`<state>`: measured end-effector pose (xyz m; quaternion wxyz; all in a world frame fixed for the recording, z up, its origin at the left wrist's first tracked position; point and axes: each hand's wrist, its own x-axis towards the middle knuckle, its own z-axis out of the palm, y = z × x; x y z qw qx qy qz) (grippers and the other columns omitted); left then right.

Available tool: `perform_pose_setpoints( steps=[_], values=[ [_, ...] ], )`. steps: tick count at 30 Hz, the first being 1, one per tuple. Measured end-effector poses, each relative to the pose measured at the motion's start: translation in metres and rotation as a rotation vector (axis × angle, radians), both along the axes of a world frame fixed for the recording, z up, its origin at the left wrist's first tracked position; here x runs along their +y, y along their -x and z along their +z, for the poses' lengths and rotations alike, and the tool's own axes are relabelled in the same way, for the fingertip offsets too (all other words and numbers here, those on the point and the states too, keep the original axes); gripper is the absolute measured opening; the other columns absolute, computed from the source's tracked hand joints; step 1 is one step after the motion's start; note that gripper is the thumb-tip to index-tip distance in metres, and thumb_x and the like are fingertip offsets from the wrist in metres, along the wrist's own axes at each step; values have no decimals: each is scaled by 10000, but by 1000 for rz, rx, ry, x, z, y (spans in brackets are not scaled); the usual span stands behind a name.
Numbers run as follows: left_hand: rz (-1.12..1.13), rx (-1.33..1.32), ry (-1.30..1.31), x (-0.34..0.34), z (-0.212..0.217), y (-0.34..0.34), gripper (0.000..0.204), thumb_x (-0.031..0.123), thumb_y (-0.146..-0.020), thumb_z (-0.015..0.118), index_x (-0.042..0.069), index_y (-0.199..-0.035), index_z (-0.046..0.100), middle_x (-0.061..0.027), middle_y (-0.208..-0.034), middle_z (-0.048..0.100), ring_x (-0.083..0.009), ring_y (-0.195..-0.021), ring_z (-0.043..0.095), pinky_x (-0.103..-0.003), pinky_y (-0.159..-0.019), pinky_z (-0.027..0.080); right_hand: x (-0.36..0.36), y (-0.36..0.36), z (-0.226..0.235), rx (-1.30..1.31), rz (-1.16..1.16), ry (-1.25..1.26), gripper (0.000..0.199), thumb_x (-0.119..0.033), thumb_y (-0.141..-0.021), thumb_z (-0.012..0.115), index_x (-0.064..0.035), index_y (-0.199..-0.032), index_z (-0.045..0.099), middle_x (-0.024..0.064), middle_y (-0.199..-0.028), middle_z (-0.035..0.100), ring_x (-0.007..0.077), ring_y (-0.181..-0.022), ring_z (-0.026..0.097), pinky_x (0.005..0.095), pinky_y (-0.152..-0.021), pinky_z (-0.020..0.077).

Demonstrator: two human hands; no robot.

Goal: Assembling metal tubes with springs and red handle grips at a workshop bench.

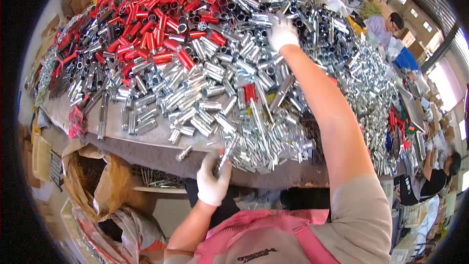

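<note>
A big heap of shiny metal tubes (195,117) covers the table in front of me. My left hand (213,180), in a white glove, is at the near edge with thumb and fingers closed around a slim silver metal piece (227,152). Beside it, a short silver tube (184,153) lies at the table's edge. My right hand (283,35), also gloved in white, reaches far across the heap. Its slightly blurred fingers stretch out over silver tubes (264,19), and no piece shows clearly in them.
Red tubes (156,29) pile up at the far left; small silver parts (376,107) spread along the right. An open woven sack (97,181) stands below the table's left front. Another person (386,29) works at the far right, and one (435,176) is at the near right.
</note>
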<state>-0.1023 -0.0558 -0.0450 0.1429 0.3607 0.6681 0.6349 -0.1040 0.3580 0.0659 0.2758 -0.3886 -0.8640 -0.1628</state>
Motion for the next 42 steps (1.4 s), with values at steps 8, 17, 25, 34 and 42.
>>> perform_pose_setpoints(
  steps=[8, 17, 25, 34, 42],
  values=[
    [-24, -32, 26, -2, 2, -2, 274, 71, -793, 651, 32, -1056, 583, -130, -842, 645, -186, -725, 629, -298, -686, 494, 26, 15, 16, -95, -119, 373, 699, -511, -758, 641, -248, -1353, 384, 232, -1256, 494, 385, -1116, 522, 442, -940, 433],
    [-356, -596, 73, -5, 21, 7, 508, 20, -886, 485, 13, -1364, 314, -61, -951, 582, -68, -627, 482, -200, -525, 413, -27, -71, 28, 95, 60, 1011, 763, -562, -822, 556, -111, -1399, 341, 139, -1075, 593, 151, -714, 520, 332, -658, 466],
    [-416, -1014, 108, 2, 25, -13, 330, 212, -925, 498, 65, -1215, 445, -64, -857, 575, -72, -537, 448, -187, -386, 292, -99, -151, 25, 243, 245, 742, 413, -304, -858, 578, -14, -1150, 557, 40, -749, 598, 88, -626, 526, 240, -556, 423],
    [-787, -903, 291, -5, 41, -24, 288, 205, -924, 508, 23, -1147, 498, -104, -733, 577, -47, -395, 350, -171, -338, 231, -214, -273, 12, 370, 357, 1376, 129, -91, -837, 583, -60, -956, 544, -6, -665, 502, 48, -519, 434, 187, -411, 288],
    [-1080, -801, 355, -12, 41, -53, 516, 437, -946, 425, 15, -1237, 479, -90, -896, 658, -27, -448, 407, -158, -372, 277, -285, -263, -29, 296, 517, 1677, 240, -276, -964, 434, -58, -962, 535, 28, -753, 564, 50, -497, 461, 181, -423, 361]
  ],
)
